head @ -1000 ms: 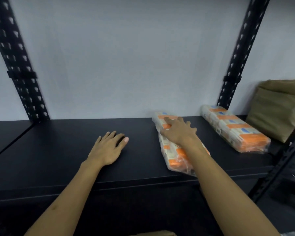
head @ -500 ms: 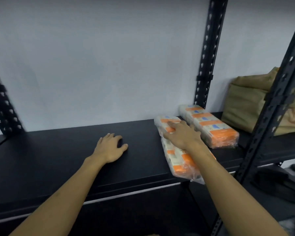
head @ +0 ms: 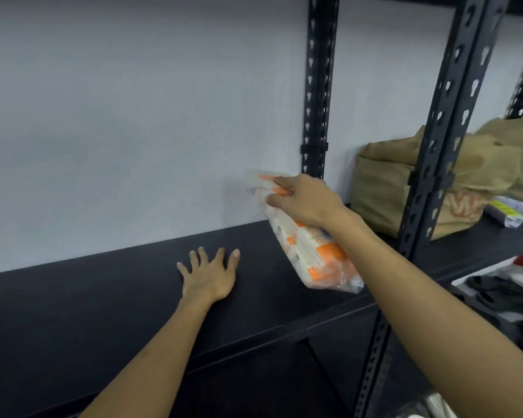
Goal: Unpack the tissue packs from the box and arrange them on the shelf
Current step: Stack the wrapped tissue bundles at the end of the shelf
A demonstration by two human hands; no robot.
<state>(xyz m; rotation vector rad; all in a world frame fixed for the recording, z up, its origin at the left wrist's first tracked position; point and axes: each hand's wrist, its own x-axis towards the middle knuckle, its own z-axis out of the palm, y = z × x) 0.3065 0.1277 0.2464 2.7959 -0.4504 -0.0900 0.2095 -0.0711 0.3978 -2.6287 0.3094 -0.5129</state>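
Head view is showing the right hand (head: pixel 307 200) gripping a clear-wrapped tissue pack with orange and white printing (head: pixel 307 248), fingers curled round its upper end, and holding it tilted in the air above the right part of the black metal shelf (head: pixel 103 297), near the black perforated upright (head: pixel 317 86). The left hand (head: pixel 210 274) is lying flat on the shelf board, fingers spread and holding nothing, a little back from the front edge. By my reading, the arranging step is in hand (no box is showing here). Next the pack is needing to be lowered flat onto the board, towards its right end. A tan fabric bag (head: pixel 384 188) is sitting on the neighbouring shelf beyond the uprights.
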